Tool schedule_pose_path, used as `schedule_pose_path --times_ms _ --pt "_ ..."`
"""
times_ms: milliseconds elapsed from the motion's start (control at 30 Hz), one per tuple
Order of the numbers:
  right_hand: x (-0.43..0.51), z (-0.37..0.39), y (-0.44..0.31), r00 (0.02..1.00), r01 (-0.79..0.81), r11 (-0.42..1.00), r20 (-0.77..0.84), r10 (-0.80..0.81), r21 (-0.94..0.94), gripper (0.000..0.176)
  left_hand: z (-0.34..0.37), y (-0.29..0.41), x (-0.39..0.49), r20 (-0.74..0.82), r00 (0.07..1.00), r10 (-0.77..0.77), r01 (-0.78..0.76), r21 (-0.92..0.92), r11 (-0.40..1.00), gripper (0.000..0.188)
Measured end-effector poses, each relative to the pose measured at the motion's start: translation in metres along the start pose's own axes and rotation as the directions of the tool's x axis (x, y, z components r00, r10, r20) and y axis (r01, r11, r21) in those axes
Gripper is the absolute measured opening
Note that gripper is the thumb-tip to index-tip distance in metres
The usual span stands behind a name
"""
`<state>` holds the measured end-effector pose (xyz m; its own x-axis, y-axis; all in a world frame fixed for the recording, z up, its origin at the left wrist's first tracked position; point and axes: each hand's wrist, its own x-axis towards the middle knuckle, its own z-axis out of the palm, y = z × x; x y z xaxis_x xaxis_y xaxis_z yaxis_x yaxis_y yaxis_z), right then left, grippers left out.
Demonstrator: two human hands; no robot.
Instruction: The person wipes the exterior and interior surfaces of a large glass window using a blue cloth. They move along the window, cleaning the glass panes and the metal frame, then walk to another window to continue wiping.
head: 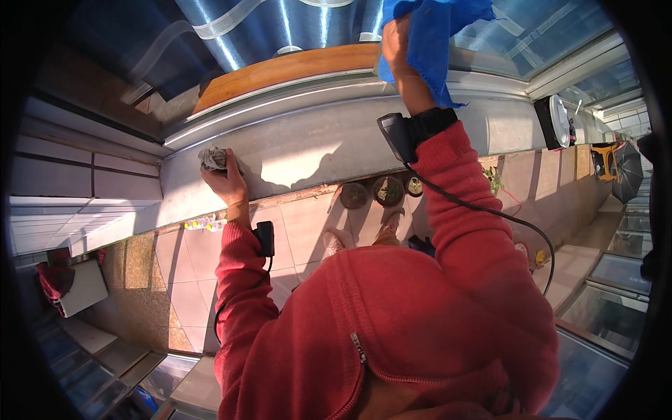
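My left hand point(227, 180) is closed around a crumpled grey cloth point(213, 158) and rests at the left end of a pale window sill point(362, 126). Raised at the top of the view, my right hand point(397, 44) holds a blue cloth point(428, 39) against the window glass point(483, 52). Part of the blue cloth drapes below the hand towards the wrist, and some fingers are hidden by it. Behind the glass hangs a shiny blue curtain point(294, 26). Both wrists carry a black device, with a cable running along each sleeve.
Potted plants point(388, 191) stand on the tiled floor below the sill. Plastic bottles point(206, 224) with yellow caps are at the left. A black-and-white object point(555, 122) sits on the sill's right end. Farther right are an orange stool point(607, 161) and a dark umbrella point(628, 172).
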<state>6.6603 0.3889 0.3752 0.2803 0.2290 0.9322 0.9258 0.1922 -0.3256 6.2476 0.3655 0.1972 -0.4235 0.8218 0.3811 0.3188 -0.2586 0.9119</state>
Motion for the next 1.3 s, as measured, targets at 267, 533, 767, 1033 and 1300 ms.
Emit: schedule_pose_path --times_ms 267,533,767,1033,1300 --pt "-0.224 -0.017 -0.004 0.757 -0.521 0.849 0.412 0.507 -0.088 0.041 0.001 -0.005 0.002 0.065 0.998 -0.023 0.026 -0.057 0.998 0.049" --pt "-0.006 -0.038 -0.017 0.864 -0.473 0.87 0.269 0.425 0.143 0.039 -0.001 -0.011 0.005 0.079 0.997 -0.001 -0.004 0.064 0.998 0.05" --pt "0.073 -0.034 -0.026 0.995 -0.084 0.979 0.076 0.071 0.187 0.032 -0.001 -0.009 0.003 0.042 0.999 0.029 -0.033 0.099 0.995 0.044" --pt "-0.146 -0.006 0.006 0.691 -0.455 0.865 0.529 0.493 -0.211 0.032 -0.002 -0.004 0.002 0.065 0.997 -0.046 0.035 0.161 0.986 0.051" --pt "-0.093 -0.024 0.015 0.865 -0.42 0.907 0.313 0.393 0.022 0.026 0.001 0.008 0.002 0.036 0.999 0.019 -0.023 0.101 0.995 0.048"
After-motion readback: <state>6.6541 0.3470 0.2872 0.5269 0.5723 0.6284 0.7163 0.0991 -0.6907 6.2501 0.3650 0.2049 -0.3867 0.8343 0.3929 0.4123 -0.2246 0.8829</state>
